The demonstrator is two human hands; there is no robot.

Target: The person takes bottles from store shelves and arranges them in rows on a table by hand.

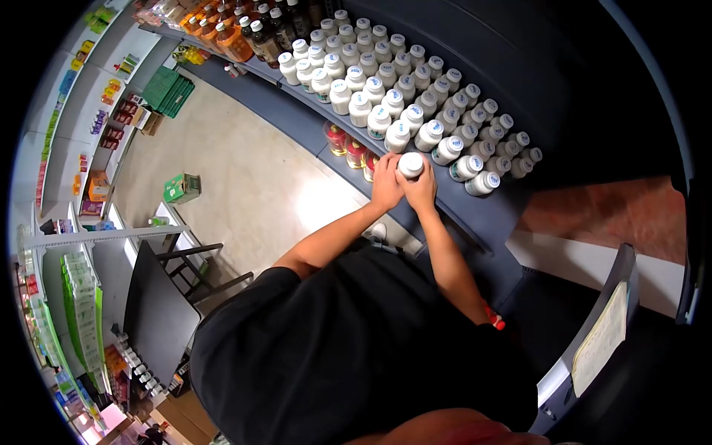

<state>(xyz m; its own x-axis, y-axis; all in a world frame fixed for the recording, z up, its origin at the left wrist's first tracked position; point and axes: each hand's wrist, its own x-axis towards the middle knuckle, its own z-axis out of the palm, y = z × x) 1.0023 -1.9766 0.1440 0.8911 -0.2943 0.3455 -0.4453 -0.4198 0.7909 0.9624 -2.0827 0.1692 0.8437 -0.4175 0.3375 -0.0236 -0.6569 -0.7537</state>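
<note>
a loose black short-sleeved top [334, 348] and a pale shoe [379, 232].
the dark cloth looks plain across the back and shoulders, with soft creases running through it; the left sleeve [280, 283] ends in a straight, wide edge, leaving the forearm uncovered down to the bare left hand [386, 184], and the right forearm [451, 263] and right hand [421, 187] are bare too. the shoe shows only in small part, whitish.
</note>
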